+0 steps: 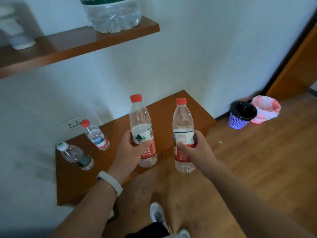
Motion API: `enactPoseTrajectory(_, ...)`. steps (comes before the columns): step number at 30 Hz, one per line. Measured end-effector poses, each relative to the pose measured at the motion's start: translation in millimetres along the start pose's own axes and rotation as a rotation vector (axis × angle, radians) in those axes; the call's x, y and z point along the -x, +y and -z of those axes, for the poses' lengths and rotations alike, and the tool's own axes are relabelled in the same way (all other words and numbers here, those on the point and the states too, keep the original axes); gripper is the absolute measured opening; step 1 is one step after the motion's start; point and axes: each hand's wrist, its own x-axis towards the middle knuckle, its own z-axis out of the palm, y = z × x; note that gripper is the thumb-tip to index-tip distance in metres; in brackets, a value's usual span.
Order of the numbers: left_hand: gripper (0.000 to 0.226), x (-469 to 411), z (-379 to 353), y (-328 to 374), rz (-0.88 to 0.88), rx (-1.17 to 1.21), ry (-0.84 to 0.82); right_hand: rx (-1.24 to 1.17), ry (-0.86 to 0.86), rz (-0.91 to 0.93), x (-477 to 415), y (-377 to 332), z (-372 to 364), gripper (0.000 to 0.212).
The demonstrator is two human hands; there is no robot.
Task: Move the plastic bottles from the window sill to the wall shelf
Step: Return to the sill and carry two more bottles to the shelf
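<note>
My left hand (pixel 129 150) grips a clear red-capped bottle (pixel 140 124) with a red label, held upright above a low brown ledge (pixel 180 114). My right hand (pixel 197 150) holds a second red-capped bottle (pixel 182 121) upright beside it. On the ledge stand a small red-capped bottle (pixel 97 136) and a white-capped, green-labelled bottle (pixel 75 156). The brown wall shelf (pixel 68 47) hangs above at upper left, carrying a large clear water jug (pixel 113 16).
A blurred white cup (pixel 18 40) stands on the shelf's left end. A wall socket (pixel 72 124) sits behind the ledge. A purple bin (pixel 241 115) and a pink-bagged bin (pixel 265 109) stand on the wooden floor at right. My shoes (pixel 157 213) show below.
</note>
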Motion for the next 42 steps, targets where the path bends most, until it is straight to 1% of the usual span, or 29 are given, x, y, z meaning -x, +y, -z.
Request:
enactPoseTrajectory(4, 0.049, -34, 9, -14, 0.032, -0.015, 0.02, 0.054, -0.057, -0.016, -34, -4, -20, 0.057)
enactPoseTrajectory(7, 0.049, -62, 17, -19, 0.036, -0.028, 0.016, 0.103, -0.064, -0.025, -62, -14, -29, 0.058)
enactPoseTrajectory(10, 0.049, -93, 28, -24, 0.042, 0.013, 0.032, 0.154, -0.081, -0.039, -96, -28, -36, 0.059)
enactPoseTrajectory(14, 0.05, -127, 43, -40, 0.071, 0.047, 0.043, 0.209, -0.086, -0.016, -139, -40, -60, 0.057)
enactPoseTrajectory(19, 0.055, -159, 59, -64, 0.11, 0.039, 0.056, 0.221, -0.136, 0.005, -173, -40, -95, 0.058)
enactPoseTrajectory(24, 0.057, -163, 70, -93, 0.153, 0.052, 0.083, 0.26, -0.153, -0.007, -194, -23, -122, 0.054)
enactPoseTrajectory(28, 0.058, -160, 75, -120, 0.199, 0.072, 0.14, 0.307, -0.202, -0.028, -210, -6, -142, 0.058)
enactPoseTrajectory(35, 0.054, -158, 70, -143, 0.239, 0.094, 0.233, 0.339, -0.305, -0.017, -240, 15, -157, 0.066)
enactPoseTrajectory(38, 0.059, -154, 63, -145, 0.264, 0.102, 0.276, 0.305, -0.325, -0.012, -245, 21, -159, 0.067)
enactPoseTrajectory(42, 0.071, -151, 52, -149, 0.227, 0.073, 0.333, 0.323, -0.344, 0.009, -249, 33, -153, 0.069)
